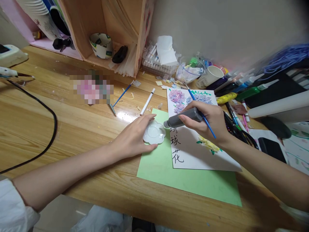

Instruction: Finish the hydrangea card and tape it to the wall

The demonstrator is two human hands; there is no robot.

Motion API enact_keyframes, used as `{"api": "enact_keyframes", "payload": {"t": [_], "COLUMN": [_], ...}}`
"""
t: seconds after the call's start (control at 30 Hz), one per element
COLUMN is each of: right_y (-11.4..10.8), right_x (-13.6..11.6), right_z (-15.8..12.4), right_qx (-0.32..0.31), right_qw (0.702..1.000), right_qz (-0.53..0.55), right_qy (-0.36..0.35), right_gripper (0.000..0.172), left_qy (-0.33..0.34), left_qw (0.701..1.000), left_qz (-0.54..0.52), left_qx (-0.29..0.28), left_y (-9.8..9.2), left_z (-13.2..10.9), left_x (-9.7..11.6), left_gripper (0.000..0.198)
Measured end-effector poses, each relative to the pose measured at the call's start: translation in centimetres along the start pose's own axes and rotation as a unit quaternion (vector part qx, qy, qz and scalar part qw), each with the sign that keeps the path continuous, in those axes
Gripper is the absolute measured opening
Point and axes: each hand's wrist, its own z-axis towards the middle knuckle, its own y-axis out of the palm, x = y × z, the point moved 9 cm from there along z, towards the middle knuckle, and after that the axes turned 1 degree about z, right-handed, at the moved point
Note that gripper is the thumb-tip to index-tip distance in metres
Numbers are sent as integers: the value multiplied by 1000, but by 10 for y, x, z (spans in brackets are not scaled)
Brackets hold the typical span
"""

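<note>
My left hand [131,137] grips a small white flower-shaped paint palette [154,132] from its left side, thumb near and fingers at the far rim. The palette rests on a green sheet of paper [193,183]. My right hand [210,120] is closed around a dark grey squeeze bottle [184,118], tilted with its nozzle at the palette's right rim. A blue paintbrush [205,120] is also held in that hand, crossing the bottle. Beneath it lies a white sheet [190,158] with pink, purple and yellow flowers and black written characters. Part of this sheet is hidden by my right hand.
A white marker [147,101] and another blue brush [123,93] lie beyond the palette. Behind stand a marker box [159,64], a paper cup [210,77] and paint bottles [251,93]. An orange shelf [120,19] is at the back, a black cable [54,129] at left.
</note>
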Motion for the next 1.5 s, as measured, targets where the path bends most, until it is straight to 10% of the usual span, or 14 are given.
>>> {"api": "enact_keyframes", "payload": {"t": [1.5], "right_y": [3], "right_x": [-6], "right_z": [3], "right_qx": [15], "right_qw": [999], "right_qz": [4], "right_qy": [-43], "right_gripper": [35], "left_qy": [1], "left_qw": [1000], "left_qz": [13], "left_qx": [-2], "left_y": [0], "left_z": [-1], "left_x": [1], "left_gripper": [73]}}
